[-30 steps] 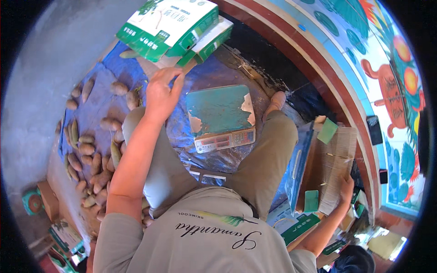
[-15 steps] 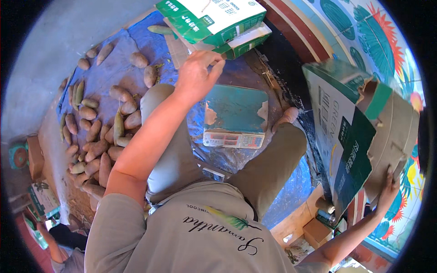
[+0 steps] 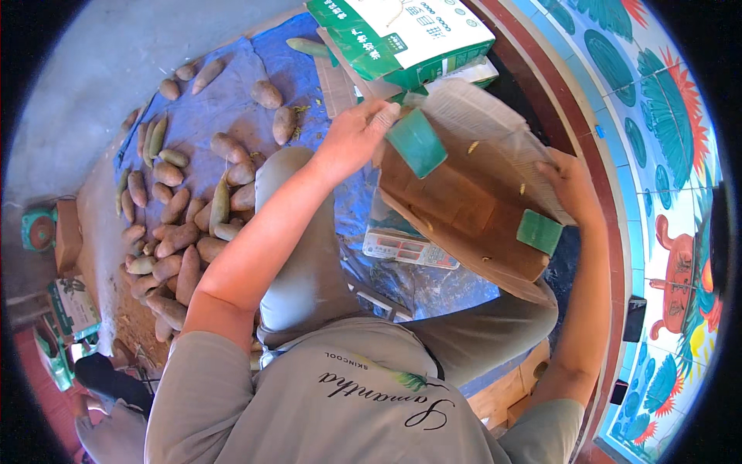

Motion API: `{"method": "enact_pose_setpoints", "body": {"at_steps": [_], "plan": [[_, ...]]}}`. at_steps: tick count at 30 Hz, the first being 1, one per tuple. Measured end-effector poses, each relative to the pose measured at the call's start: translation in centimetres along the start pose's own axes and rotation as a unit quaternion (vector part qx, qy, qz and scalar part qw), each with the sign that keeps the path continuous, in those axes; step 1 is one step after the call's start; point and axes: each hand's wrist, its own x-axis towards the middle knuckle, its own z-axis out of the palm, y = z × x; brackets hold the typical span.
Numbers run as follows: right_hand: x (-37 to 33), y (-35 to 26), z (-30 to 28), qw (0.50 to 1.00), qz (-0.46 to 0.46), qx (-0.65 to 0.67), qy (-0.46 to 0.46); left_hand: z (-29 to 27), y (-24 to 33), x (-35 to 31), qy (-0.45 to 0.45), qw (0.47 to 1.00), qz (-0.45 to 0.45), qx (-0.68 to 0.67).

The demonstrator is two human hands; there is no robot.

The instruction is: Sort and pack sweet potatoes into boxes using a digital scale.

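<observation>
An open cardboard carton (image 3: 456, 201), brown inside with green corner patches, is tilted above the scale (image 3: 406, 247). My left hand (image 3: 357, 139) pinches the carton's upper left corner beside a green patch. At its right wall, my right hand (image 3: 572, 185) grips the edge, fingers wrapped over it. The carton hides most of the scale's platform; its display and keypad stay visible. Brown, elongated root vegetables (image 3: 182, 240) lie piled to the left, with several greenish ones among them.
A blue tarp (image 3: 232, 116) covers the floor. Green and white boxes (image 3: 417, 39) are stacked at the far side. A painted tile wall (image 3: 657, 100) runs along the right. Another person's grey sleeve (image 3: 116, 437) shows at lower left.
My right hand has brought the carton from the far right to over the scale, turning its open side into view. My left hand has closed on its corner.
</observation>
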Motion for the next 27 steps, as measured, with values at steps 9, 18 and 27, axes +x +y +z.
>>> {"method": "enact_pose_setpoints", "body": {"at_steps": [9, 18, 27], "plan": [[4.3, 0.6, 9.0, 0.995, -0.060, -0.051, 0.060, 0.0, -0.5, -0.6, -0.104, 0.988, -0.007, 0.112], [-1.0, -3.9, 6.5, 0.985, -0.139, 0.008, 0.106, 0.8, -0.9, -0.7, -0.168, 0.958, 0.025, 0.232], [-5.4, -4.2, 7.6, 0.981, -0.087, 0.129, -0.120, 2.2, -1.1, -0.6, -0.208, 0.941, -0.027, 0.265]]}}
